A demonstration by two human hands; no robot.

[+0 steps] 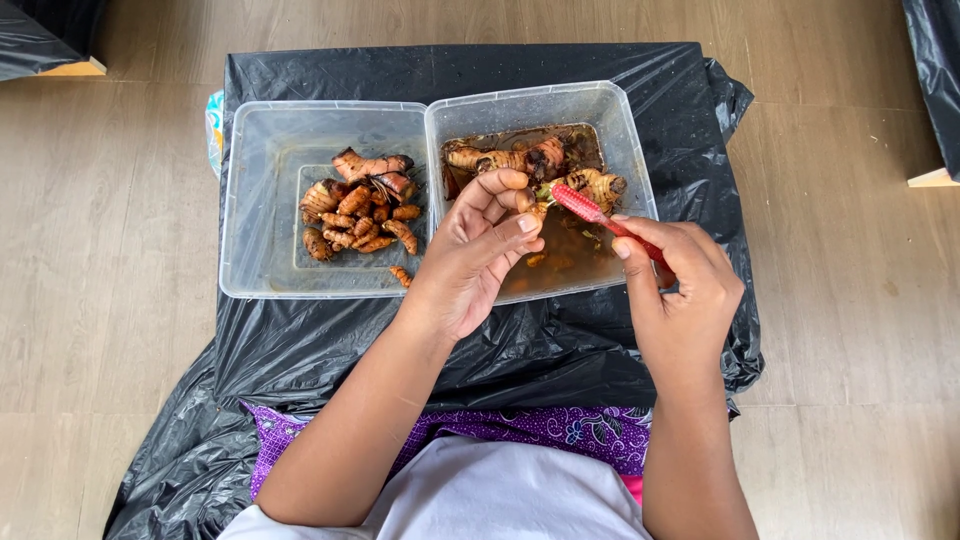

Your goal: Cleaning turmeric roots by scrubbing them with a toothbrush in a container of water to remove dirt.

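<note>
The left hand [478,255] pinches a small orange root piece [539,210] between thumb and fingertips, holding it above the right container [632,150]. The right hand [680,285] is closed around the handle of a red toothbrush [590,210], whose bristle head meets the root piece at the left fingertips.

Below both hands, the right container holds brown, murky water with several unscrubbed roots [520,160] lying toward its far side. Touching it on the left is a second clear container [250,200], with no water visible in it, where a pile of brighter orange roots [355,215] sits near the middle. Both containers rest on a black plastic sheet [300,340] spread over the wooden floor [100,250].

Judging by the two piles, the scrubbing looks about halfway along: a good heap appears cleaned on the left, while a handful still soaks on the right.

The root piece is mostly covered by the fingers, so its shape is hard to read. The brush handle is hidden within the right hand, and the cloudy water may conceal more pieces. A colourful object at the far left edge of the sheet is largely hidden.
</note>
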